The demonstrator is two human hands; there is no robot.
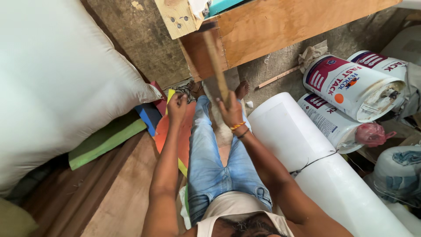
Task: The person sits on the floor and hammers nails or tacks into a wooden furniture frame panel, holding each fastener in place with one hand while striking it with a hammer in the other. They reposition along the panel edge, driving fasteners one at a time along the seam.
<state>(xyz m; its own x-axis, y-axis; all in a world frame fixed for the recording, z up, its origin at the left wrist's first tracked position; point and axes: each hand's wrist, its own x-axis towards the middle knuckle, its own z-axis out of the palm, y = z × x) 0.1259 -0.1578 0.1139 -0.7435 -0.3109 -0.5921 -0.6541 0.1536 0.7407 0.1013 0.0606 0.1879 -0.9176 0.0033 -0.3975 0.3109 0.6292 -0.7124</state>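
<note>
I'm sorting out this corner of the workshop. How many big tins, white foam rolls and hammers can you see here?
Tins: 3, one on top, one behind it, one below
White foam roll: 1
Hammer: 1, held in the right hand
Total: 5

Wooden stick gripped above the lap

A wooden stick [215, 61] is held upright in the right hand [231, 112], while the left hand [177, 106] is closed, possibly on something small, beside an orange foam piece [169, 131] and a white roll [307, 158].
</note>
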